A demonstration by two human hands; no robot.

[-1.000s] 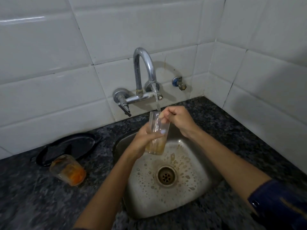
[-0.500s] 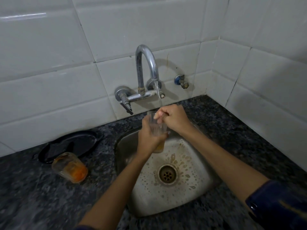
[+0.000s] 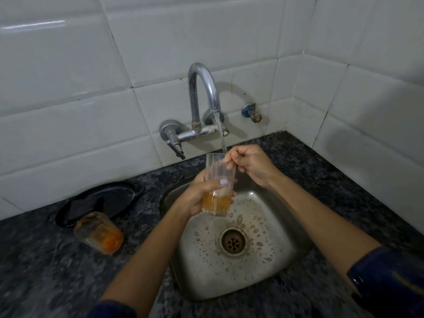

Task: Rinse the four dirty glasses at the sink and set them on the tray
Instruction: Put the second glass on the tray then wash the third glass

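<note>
One ribbed glass (image 3: pixel 219 184), L hand (image 3: pixel 202 196).

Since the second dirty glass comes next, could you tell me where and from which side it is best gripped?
Grip the dirty glass round its mid-wall, from above with the left hand. It seems to lean or lie on the counter, and its lower end is smeared orange.

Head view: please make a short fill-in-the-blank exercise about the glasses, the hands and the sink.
1. The left hand holds the glass under the running ____.
2. The liquid in the bottom of that glass is ____ in colour.
3. The second dirty glass stands on the counter beside the black ____.
4. The fingers of the right hand reach ____ the held glass's mouth, above the sink.

Missing words: tap; orange; tray; into
</note>
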